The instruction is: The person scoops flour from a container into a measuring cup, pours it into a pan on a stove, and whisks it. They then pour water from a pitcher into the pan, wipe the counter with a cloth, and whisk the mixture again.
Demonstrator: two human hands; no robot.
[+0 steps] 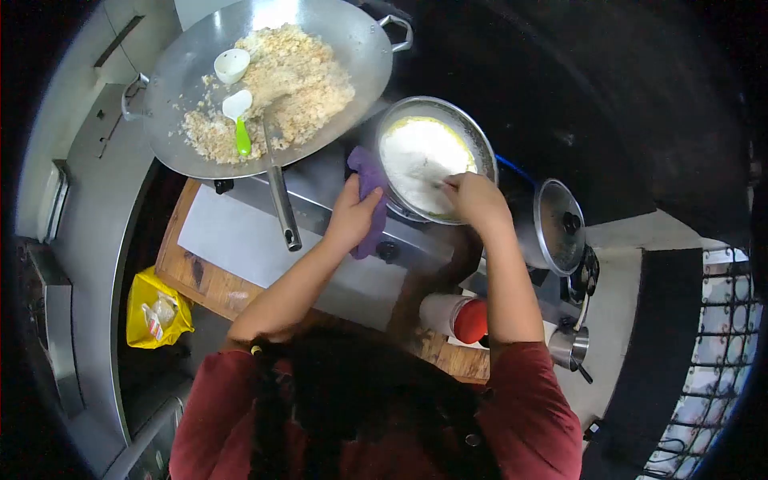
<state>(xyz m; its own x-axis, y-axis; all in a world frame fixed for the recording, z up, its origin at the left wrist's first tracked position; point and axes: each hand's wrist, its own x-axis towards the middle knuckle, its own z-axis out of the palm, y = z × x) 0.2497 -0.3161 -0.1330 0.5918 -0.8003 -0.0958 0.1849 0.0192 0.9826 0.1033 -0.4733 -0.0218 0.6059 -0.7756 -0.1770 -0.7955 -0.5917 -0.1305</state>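
My left hand (358, 210) is closed on a purple cloth (370, 172), pressed near the left side of a round metal pot (490, 144). White, foamy contents (420, 156) with a yellowish edge fill much of that pot. Over its right rim reaches my right hand (472, 196), fingers closed together above the white contents; whatever they hold is too small to make out. To the left, a large wok (172, 104) holds fried rice (312, 88), a white bowl (232, 66), a green-handled white spatula (242, 136) and a long-handled metal ladle (280, 200).
A lidded pot (560, 228) stands right of my right forearm. Near that forearm is a red-lidded container (470, 320), with a small metal pot (566, 346) farther right. A yellow bag (152, 320) lies at the lower left. The wooden counter edge (208, 280) runs before me.
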